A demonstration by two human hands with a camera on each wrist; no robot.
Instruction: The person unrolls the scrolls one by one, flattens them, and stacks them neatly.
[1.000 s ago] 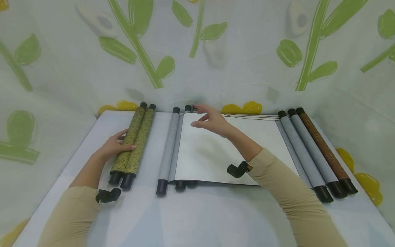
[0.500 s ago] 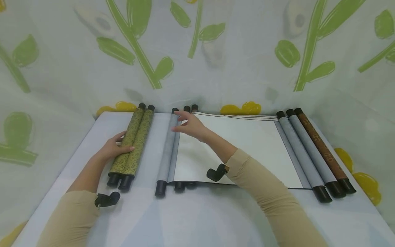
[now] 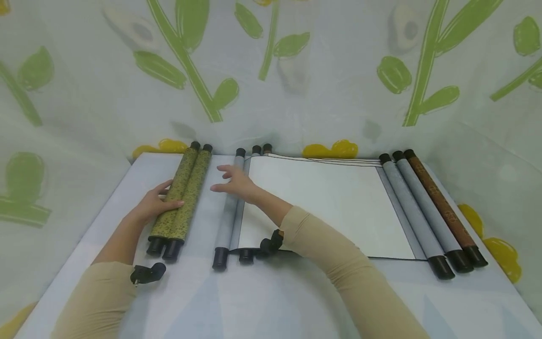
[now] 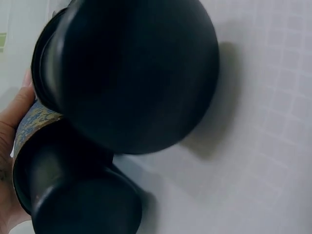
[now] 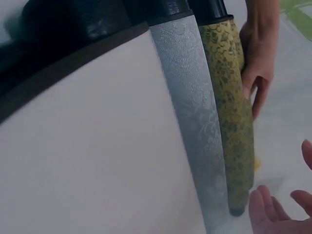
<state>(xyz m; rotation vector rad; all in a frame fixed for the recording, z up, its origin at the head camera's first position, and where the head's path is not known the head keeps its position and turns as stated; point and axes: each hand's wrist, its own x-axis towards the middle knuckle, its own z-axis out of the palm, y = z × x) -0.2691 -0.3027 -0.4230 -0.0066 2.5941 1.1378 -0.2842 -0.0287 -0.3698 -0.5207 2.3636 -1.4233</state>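
Observation:
Two yellow-green patterned scrolls [image 3: 182, 197] lie side by side at the left of the table. My left hand [image 3: 157, 203] rests on them, fingers laid over the left roll; the right wrist view shows that hand [image 5: 258, 63] against the patterned roll [image 5: 231, 112]. Their black end caps [image 4: 131, 73] fill the left wrist view. My right hand [image 3: 223, 181] hovers with spread fingers over the grey roll [image 3: 228, 207] of an unrolled scroll, whose white sheet [image 3: 322, 202] lies flat. Its fingertips [image 5: 278, 214] hold nothing.
At the right of the sheet lie two grey rolls [image 3: 417, 212] and a brown scroll [image 3: 442, 207], all with black end caps. Cloth with green leaf prints [image 3: 271, 70] walls in the white table [image 3: 271, 296] at the back and on both sides.
My right hand has swept left from the far top edge of the sheet to above the grey roll. The left hand has stayed on the yellow-green scrolls.

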